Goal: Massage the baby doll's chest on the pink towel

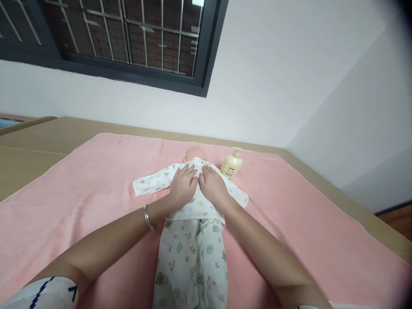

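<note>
Head view: your left hand (184,185) and right hand (213,185) sit side by side on the doll (193,229).
Good contact here, it seems, calls for flat palms, light matching pressure and loose wrists, so the white top (195,210) doesn't ruck up beneath you. Your fingers (185,170) are stretched out and only slightly parted, angled toward the head (195,153), laid over the upper torso and gripping nothing that you can see. Doll directly underneath them, flat on the pink blanket (106,184): head just beyond the fingertips, sleeves (152,183) flung out to both sides, trousers (178,249) running back toward you. And mind the yellow bottle (232,163) near your right hand, just past the sleeve on that side!
</note>
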Available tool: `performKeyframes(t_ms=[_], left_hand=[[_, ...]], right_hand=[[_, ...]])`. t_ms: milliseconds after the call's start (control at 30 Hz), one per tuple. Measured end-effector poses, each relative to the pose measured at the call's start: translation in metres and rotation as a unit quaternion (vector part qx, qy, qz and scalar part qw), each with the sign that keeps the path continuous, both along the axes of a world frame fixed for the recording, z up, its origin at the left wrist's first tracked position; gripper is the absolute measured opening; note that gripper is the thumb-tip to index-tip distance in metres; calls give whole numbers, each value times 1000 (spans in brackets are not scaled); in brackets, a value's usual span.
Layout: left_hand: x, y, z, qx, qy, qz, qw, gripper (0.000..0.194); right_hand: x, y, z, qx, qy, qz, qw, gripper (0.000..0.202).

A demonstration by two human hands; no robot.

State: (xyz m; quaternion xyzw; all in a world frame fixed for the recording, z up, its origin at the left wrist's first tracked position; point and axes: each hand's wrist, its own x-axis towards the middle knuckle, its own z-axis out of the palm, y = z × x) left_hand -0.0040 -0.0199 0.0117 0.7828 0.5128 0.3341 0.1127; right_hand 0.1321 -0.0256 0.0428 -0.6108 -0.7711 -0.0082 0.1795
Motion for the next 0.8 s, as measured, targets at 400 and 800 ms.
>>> performKeyframes(t_ms=[400,800], left_hand=[[-2,11,-12,18,-71,22,997,46],[-1,7,-20,66,-183,44,980,49]], right_hand=[[10,9,1,-20,83,34,996,46],[-2,3,-1,9,95,69,993,49]])
